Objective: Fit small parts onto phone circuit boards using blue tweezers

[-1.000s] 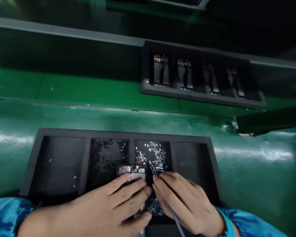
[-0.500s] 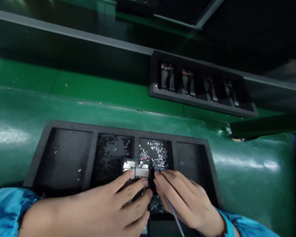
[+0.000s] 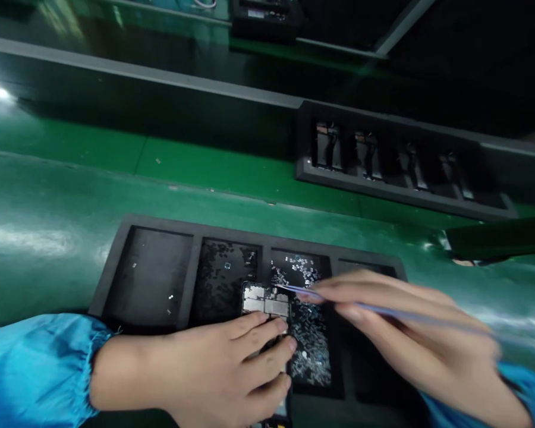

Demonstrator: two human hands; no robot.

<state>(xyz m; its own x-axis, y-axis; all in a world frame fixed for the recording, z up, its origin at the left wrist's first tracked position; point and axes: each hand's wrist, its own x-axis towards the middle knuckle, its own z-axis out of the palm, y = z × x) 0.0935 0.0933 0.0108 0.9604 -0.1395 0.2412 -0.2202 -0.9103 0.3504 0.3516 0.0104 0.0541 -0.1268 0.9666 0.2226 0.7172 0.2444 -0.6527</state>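
Observation:
An opened phone point(image 3: 266, 304) with bare metal shields at its top end lies over the dark foam tray. My left hand point(image 3: 232, 365) grips it from the left, fingers curled across its face; the thumb is hidden. To the right, my right hand point(image 3: 410, 327) pinches a slim pale-purple stick tool point(image 3: 386, 309), blurred towards its rear end. Its fine tip meets the phone's top edge, or hovers just over it; I cannot tell which. Beneath and beside the right fingers, a tray compartment holds many tiny silvery pieces point(image 3: 312, 351).
The foam tray point(image 3: 189, 279) has several compartments; one holds small dark pieces point(image 3: 211, 261), and a few bits lie in the left one. Farther back, another foam tray point(image 3: 361, 178) holds several phone parts point(image 3: 327, 145). A dark green bar point(image 3: 503, 238) juts in at right.
My right hand has swung the tool up from beside the phone to its top edge, turning it nearly level. A red speck there no longer shows. The left hand keeps its hold; the view has shifted.

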